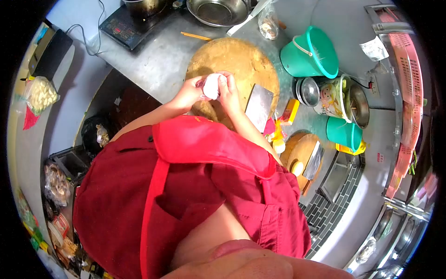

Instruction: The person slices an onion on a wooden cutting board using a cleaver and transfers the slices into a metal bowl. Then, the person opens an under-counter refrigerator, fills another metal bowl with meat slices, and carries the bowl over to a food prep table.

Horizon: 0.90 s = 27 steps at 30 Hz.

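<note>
the left hand [189, 92] and right hand [228, 94] together grasp a white and dark-red food piece [212, 87] over the round wooden chopping block [232, 53], near a cleaver [259, 106].

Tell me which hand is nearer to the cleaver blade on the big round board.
Right. The right hand is a short way left of the blade; the left hand is farther left, past the white item.

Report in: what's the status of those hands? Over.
Left hand and right hand both on white item, dark red showing beside it. Held above round wooden board. Broad metal blade close on the right, not blocking.
</note>
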Each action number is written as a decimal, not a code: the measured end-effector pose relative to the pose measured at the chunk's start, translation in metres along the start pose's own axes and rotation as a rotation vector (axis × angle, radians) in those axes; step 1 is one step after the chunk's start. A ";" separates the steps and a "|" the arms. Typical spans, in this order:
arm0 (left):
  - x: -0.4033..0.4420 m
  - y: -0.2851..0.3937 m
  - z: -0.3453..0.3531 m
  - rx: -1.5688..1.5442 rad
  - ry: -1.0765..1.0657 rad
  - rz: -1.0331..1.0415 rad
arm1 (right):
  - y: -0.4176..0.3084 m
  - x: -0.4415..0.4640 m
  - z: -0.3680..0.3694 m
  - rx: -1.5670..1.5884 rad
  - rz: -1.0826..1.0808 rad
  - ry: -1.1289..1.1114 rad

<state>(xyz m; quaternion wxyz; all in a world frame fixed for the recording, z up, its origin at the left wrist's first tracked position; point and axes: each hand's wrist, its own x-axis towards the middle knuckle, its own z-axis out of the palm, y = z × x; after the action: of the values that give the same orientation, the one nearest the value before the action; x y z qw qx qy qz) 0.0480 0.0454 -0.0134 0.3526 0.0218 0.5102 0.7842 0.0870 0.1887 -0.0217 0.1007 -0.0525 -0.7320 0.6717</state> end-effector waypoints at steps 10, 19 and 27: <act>-0.005 0.008 0.004 0.847 0.148 0.585 | -0.013 -0.004 0.013 -0.043 0.068 -0.088; -0.012 0.022 -0.001 0.948 0.135 0.650 | -0.022 -0.006 -0.001 -0.095 0.114 -0.223; -0.004 0.042 -0.025 1.165 0.282 0.744 | -0.032 -0.019 0.011 -0.406 -0.032 -0.434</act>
<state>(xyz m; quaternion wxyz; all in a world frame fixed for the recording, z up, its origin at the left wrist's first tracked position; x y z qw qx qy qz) 0.0188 0.0142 0.0098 -0.0776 0.2781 0.8464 0.4475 0.1055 0.1712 0.0078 -0.0601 0.0848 -0.8566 0.5055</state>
